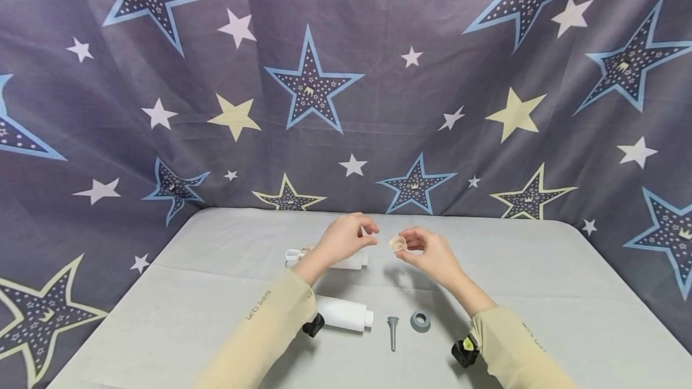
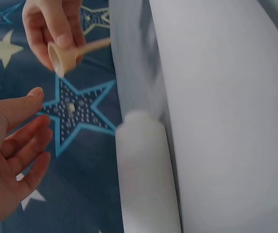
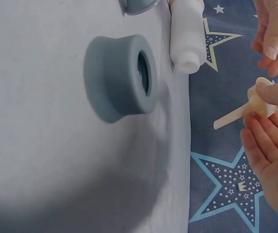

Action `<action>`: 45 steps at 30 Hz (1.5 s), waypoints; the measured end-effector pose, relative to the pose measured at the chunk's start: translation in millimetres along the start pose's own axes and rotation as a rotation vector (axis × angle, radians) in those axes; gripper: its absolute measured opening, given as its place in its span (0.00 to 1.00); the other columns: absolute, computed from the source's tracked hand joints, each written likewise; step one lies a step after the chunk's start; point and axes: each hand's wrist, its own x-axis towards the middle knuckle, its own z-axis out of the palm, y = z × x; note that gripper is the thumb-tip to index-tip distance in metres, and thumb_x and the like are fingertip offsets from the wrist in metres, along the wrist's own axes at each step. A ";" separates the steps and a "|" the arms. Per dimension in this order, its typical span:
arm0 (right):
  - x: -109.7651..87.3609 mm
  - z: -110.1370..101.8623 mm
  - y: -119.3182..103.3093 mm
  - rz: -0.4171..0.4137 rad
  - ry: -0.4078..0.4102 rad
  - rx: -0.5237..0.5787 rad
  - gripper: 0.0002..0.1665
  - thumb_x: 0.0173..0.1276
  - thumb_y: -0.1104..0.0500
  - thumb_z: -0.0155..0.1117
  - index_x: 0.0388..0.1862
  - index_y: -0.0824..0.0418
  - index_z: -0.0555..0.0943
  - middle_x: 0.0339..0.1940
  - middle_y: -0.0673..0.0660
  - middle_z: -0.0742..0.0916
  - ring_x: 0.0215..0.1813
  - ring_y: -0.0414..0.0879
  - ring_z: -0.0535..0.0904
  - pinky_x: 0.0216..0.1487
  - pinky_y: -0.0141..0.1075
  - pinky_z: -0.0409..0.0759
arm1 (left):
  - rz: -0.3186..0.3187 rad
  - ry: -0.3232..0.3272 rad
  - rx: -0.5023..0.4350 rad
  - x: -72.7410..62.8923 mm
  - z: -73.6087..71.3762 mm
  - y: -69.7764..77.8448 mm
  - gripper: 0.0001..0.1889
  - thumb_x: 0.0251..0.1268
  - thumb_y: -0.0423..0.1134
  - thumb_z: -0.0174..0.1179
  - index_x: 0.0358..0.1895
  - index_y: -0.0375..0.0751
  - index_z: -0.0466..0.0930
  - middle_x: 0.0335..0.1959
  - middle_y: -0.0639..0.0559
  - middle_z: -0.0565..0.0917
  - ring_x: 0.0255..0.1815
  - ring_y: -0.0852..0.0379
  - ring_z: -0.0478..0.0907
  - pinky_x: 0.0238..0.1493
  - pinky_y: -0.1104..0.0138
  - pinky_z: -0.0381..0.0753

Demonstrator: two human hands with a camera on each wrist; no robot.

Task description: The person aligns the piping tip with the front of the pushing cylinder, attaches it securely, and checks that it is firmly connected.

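Note:
Between its thumb and fingers, my right hand (image 1: 431, 252) pinches a small cream funnel (image 3: 254, 106) by its cup. The funnel's narrow stem sticks out, and its wide mouth faces the left hand in the left wrist view. Just left of it, my left hand (image 1: 347, 238) hangs in the air with fingers loosely bent and nothing in them. Below the left hand lies a white bottle (image 1: 354, 262) on its side, partly covered by the hand and wrist. A second white bottle (image 1: 346, 314) lies nearer, beside the left sleeve.
A grey funnel-shaped piece with a stem (image 1: 393, 334) and a grey ring-shaped collar (image 1: 420, 321) lie on the grey-covered table (image 1: 546, 275) near the right wrist. A white looped item (image 1: 292, 254) is beside the far bottle. Behind the table hangs a star-patterned curtain (image 1: 357, 131).

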 end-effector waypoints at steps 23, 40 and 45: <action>2.8 8.5 6.8 -0.011 -0.056 -0.051 0.22 0.50 0.59 0.70 0.45 0.62 0.77 0.38 0.54 0.85 0.40 0.45 0.81 0.46 0.40 0.78 | -0.146 -0.438 0.105 -7.4 3.1 -34.7 0.26 0.44 0.40 0.70 0.50 0.35 0.76 0.47 0.44 0.80 0.50 0.49 0.75 0.55 0.60 0.70; -0.5 12.7 11.8 -0.026 -0.073 -0.056 0.19 0.49 0.62 0.70 0.41 0.61 0.76 0.36 0.54 0.85 0.39 0.47 0.81 0.47 0.42 0.77 | -0.209 -0.466 0.203 -13.3 12.3 -43.2 0.28 0.39 0.39 0.72 0.49 0.37 0.74 0.42 0.47 0.81 0.43 0.53 0.76 0.49 0.61 0.74; -1.5 13.5 11.8 -0.013 -0.077 -0.054 0.20 0.50 0.62 0.70 0.43 0.61 0.76 0.37 0.54 0.85 0.40 0.46 0.81 0.47 0.41 0.77 | -0.200 -0.440 0.217 -15.2 14.6 -46.7 0.27 0.39 0.40 0.72 0.46 0.38 0.72 0.37 0.49 0.80 0.40 0.53 0.77 0.46 0.61 0.75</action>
